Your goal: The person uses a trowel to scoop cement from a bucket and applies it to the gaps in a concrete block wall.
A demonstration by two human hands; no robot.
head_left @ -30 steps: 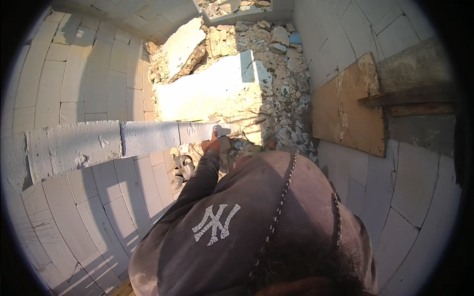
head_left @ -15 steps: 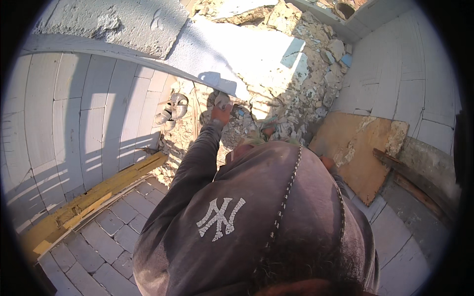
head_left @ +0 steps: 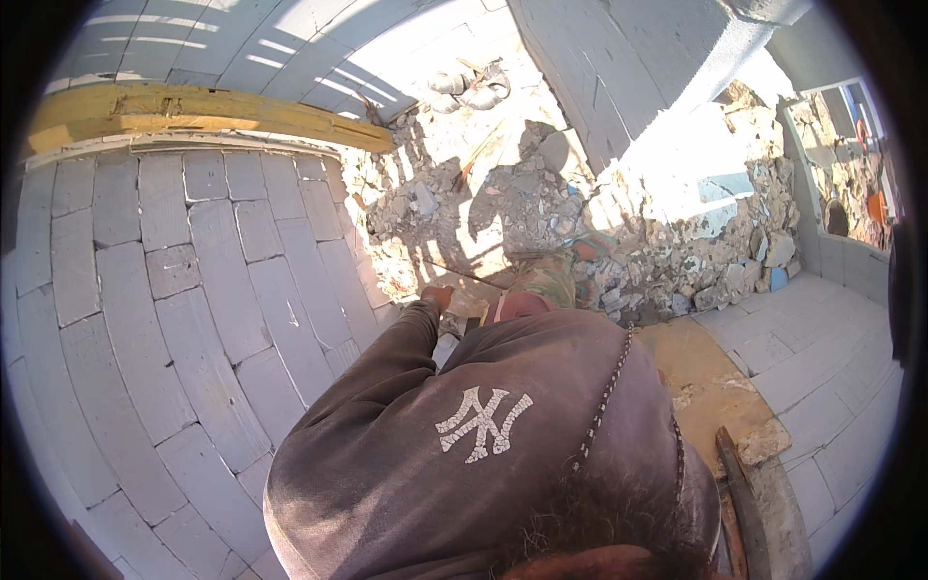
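My left hand (head_left: 441, 295) is low beside my knee, its arm in a dark dusty sleeve (head_left: 391, 348). A pale, flat-looking piece (head_left: 468, 303) lies right by its fingers. Whether the fingers grip it, I cannot make out. Broken rubble (head_left: 425, 208) covers the ground ahead of the hand. My camouflage trouser leg (head_left: 544, 285) and a shoe tip (head_left: 588, 248) show on that rubble. My right hand is hidden behind my body.
Grey block walls stand left (head_left: 217, 290) and right (head_left: 822, 358). A yellow timber beam (head_left: 222, 108) runs along the left. Pale pipe fittings (head_left: 471, 89) lie ahead. A stained board (head_left: 710, 362) and a dark wooden plank (head_left: 739, 493) are at right.
My view has swung left. My left hand has drawn back from a rounded grey lump by the white ledge to beside my knee. My right hand has gone out of sight.
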